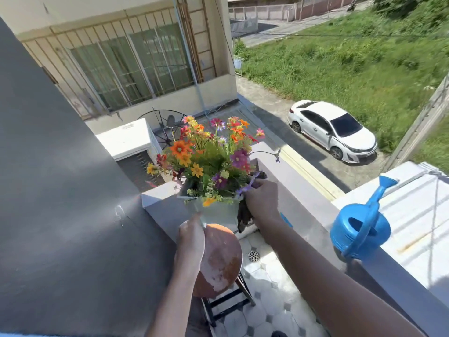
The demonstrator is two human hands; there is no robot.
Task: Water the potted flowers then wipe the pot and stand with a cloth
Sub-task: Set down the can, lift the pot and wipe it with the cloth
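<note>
1. While the watering can (359,229) sits set aside on the parapet ledge (303,190) at about 3 o'clock, the pot (218,211) of flowers (209,156) is at centre, seemingly lifted and tilted just above the round stand (220,259)
2. Left hand (190,239) is curled around the pot's lower near corner, at 7 o'clock from the blooms, taking the weight
3. Right hand (262,198) is closed on a dark cloth (244,216), pressing it against the pot's right side at 3 o'clock; the wiping step looks under way
4. Risk: the pot is carried by one hand at a corner, so a firm wiping stroke could twist it loose and drop it onto the stand or the tiled floor (267,300)
5. Risk: tilting further could spill fresh water or soil
6. Risk: the cloth could snag the purple blossoms beside the right hand's fingers
</note>
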